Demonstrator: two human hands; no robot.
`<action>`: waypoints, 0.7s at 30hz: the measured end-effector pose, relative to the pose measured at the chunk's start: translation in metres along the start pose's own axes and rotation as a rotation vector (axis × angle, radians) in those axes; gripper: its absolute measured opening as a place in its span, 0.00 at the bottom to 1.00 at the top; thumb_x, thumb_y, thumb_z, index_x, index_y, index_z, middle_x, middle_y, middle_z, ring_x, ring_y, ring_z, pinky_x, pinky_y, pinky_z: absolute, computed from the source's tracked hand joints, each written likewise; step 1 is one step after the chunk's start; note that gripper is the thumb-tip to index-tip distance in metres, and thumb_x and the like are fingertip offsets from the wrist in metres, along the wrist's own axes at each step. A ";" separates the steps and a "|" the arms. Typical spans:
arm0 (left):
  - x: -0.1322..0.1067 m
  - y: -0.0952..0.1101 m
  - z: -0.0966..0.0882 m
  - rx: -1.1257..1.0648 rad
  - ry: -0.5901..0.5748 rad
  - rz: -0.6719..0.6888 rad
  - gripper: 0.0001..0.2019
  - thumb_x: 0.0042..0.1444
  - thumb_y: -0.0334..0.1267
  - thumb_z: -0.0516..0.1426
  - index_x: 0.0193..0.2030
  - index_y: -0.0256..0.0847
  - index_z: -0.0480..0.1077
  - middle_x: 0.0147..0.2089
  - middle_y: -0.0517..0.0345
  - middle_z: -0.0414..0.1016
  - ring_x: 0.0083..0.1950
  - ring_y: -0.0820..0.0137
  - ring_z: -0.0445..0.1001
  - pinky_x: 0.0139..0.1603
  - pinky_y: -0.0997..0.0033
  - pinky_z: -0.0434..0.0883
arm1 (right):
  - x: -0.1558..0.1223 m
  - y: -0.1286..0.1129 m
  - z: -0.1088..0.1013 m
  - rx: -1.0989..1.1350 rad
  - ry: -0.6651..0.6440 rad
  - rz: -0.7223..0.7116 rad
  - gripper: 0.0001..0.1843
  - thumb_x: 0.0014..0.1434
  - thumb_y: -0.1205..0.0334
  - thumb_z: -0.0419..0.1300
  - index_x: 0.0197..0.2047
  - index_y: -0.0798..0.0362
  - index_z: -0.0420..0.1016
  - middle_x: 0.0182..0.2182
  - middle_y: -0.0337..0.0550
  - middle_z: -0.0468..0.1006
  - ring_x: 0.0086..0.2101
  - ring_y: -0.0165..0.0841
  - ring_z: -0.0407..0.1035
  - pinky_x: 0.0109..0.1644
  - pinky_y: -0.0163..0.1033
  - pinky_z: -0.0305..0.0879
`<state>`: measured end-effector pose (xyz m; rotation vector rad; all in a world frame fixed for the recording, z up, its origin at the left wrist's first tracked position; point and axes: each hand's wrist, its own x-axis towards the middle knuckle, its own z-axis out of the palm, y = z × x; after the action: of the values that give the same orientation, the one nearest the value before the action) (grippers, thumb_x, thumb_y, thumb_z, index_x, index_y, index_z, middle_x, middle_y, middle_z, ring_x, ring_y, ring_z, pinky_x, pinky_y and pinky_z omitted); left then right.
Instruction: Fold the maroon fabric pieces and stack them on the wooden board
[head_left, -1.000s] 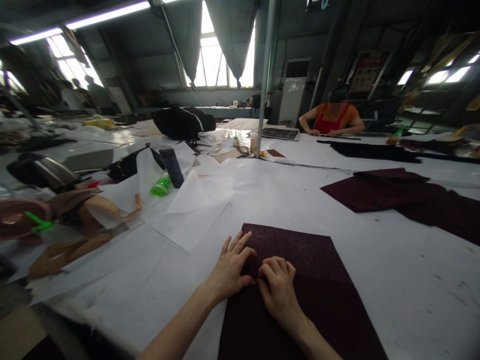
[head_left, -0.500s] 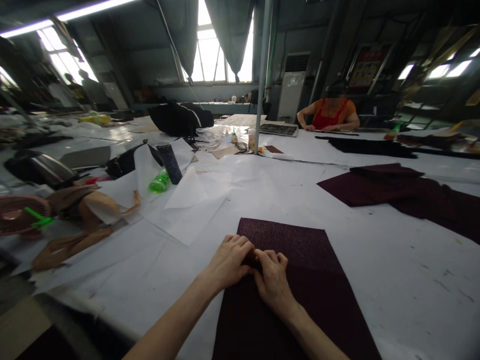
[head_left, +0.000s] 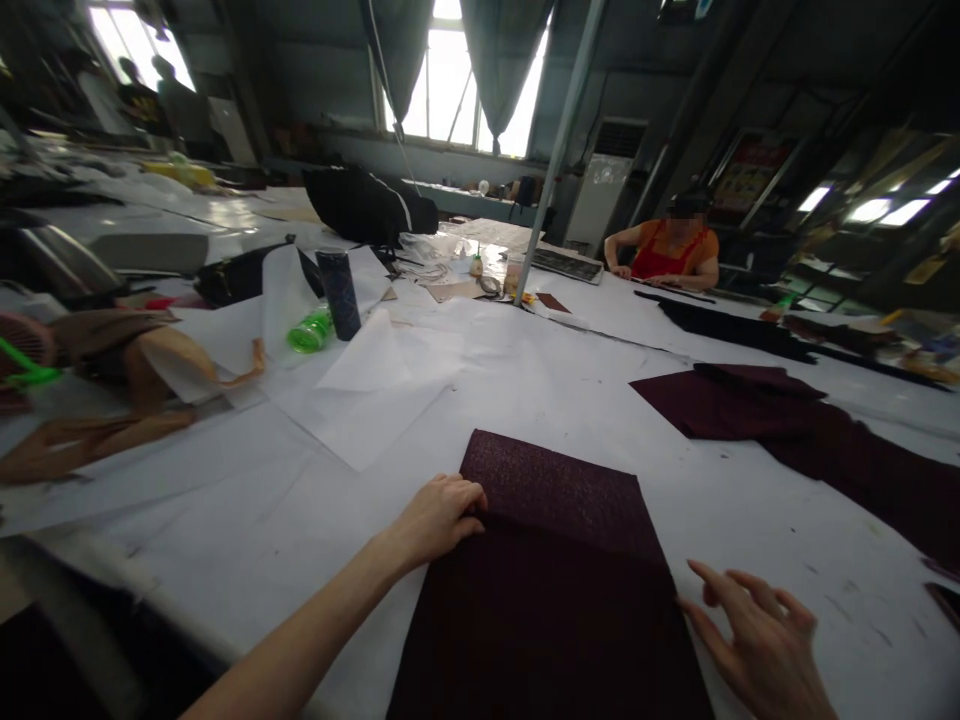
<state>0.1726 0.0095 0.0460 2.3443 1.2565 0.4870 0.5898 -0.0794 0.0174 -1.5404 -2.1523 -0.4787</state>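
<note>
A dark maroon piece of fabric (head_left: 551, 620) lies flat before me, with a slightly shinier band across its far end. Along the line between band and darker cloth, my left hand (head_left: 439, 515) has its fingers closed on the fabric's left edge. My right hand (head_left: 757, 625) is open beside the right edge, fingers apart, with the thumb tip close to the cloth; whether it touches, I cannot tell. More maroon fabric (head_left: 802, 410) lies in loose folds farther right.
White paper (head_left: 555, 375) covers the table. To the left are a green bottle (head_left: 309, 330), a dark patterned cylinder (head_left: 339, 295) and tan scraps (head_left: 97, 435). A pole (head_left: 551, 180) rises beyond. Across the table a person in a red apron (head_left: 664, 255) works beside black cloth (head_left: 739, 325).
My right hand has left the fabric's left edge, moved right past the right edge and opened. My left hand stays at the left edge. The view has tilted and shifted somewhat.
</note>
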 end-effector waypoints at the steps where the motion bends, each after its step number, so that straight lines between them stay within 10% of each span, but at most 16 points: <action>1: -0.001 -0.001 0.001 -0.007 0.015 0.005 0.04 0.54 0.37 0.60 0.36 0.43 0.69 0.37 0.63 0.74 0.41 0.69 0.71 0.46 0.69 0.64 | 0.007 -0.004 -0.004 0.017 0.001 -0.022 0.17 0.58 0.51 0.59 0.49 0.46 0.72 0.32 0.44 0.78 0.41 0.45 0.71 0.51 0.52 0.49; 10: -0.013 -0.005 0.005 0.038 0.142 0.002 0.05 0.54 0.37 0.62 0.37 0.43 0.71 0.39 0.62 0.74 0.43 0.69 0.70 0.47 0.70 0.65 | 0.121 -0.171 0.045 0.606 -0.252 -0.166 0.14 0.64 0.64 0.53 0.52 0.48 0.68 0.45 0.45 0.74 0.46 0.38 0.66 0.50 0.46 0.59; 21: -0.029 -0.026 0.013 0.002 0.243 0.085 0.13 0.65 0.33 0.48 0.45 0.43 0.74 0.43 0.57 0.73 0.45 0.73 0.72 0.49 0.74 0.69 | 0.118 -0.181 0.075 0.659 -0.174 -0.185 0.14 0.65 0.69 0.51 0.47 0.48 0.75 0.36 0.43 0.71 0.40 0.36 0.63 0.44 0.44 0.59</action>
<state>0.1454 -0.0051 0.0187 2.4034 1.2641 0.8200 0.3743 -0.0045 0.0148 -1.0456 -2.2663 0.3068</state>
